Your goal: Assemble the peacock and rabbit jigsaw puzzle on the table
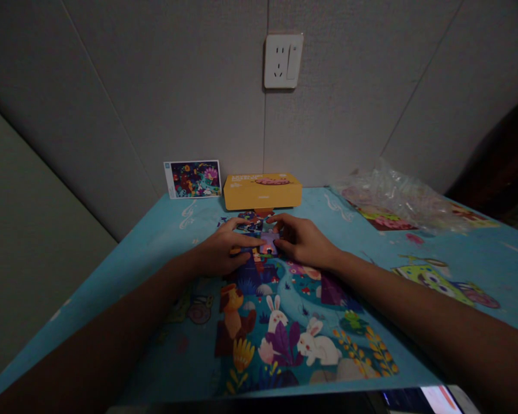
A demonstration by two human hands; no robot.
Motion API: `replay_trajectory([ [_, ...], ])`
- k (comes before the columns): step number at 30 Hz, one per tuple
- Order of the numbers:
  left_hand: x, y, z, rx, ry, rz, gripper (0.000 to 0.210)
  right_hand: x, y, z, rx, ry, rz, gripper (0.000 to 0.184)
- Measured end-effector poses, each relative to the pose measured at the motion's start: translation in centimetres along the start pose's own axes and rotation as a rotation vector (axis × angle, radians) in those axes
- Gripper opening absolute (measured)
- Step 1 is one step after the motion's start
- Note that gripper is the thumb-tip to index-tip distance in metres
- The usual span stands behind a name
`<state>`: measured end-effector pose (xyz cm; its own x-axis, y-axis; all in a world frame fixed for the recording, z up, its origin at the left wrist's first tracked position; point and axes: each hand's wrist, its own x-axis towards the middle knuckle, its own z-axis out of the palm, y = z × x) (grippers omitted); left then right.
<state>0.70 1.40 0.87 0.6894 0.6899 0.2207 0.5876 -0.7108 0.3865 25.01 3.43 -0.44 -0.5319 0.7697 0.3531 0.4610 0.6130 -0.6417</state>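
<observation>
A partly joined jigsaw puzzle point(285, 299) lies flat before me, showing rabbits, a fox-like animal, a frog and a blue stream. At its far edge is a purple puzzle piece point(267, 244). My left hand point(222, 248) rests low with its fingers apart, and the index fingertip touches the piece from the left. On the other side my right hand point(304, 240) is curled, its thumb and fingers at the right edge of the same piece. Just beyond the hands lie several loose puzzle pieces point(252, 218), partly covered by the fingers.
A yellow box point(262, 192) stands by the wall. Left of it leans a picture card point(194, 179). Crumpled clear plastic point(397, 195) lies at the back right of the blue tablecloth point(155, 230). At the near edge a phone-like device point(423, 399) shows.
</observation>
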Motion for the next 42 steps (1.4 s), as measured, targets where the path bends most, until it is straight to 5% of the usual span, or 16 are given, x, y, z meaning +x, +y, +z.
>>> replay_trajectory([
  [42, 0.18, -0.43, -0.19, 0.06, -0.05, 0.148, 0.032, 0.05, 0.14, 0.04, 0.008, -0.02, 0.029, 0.042],
])
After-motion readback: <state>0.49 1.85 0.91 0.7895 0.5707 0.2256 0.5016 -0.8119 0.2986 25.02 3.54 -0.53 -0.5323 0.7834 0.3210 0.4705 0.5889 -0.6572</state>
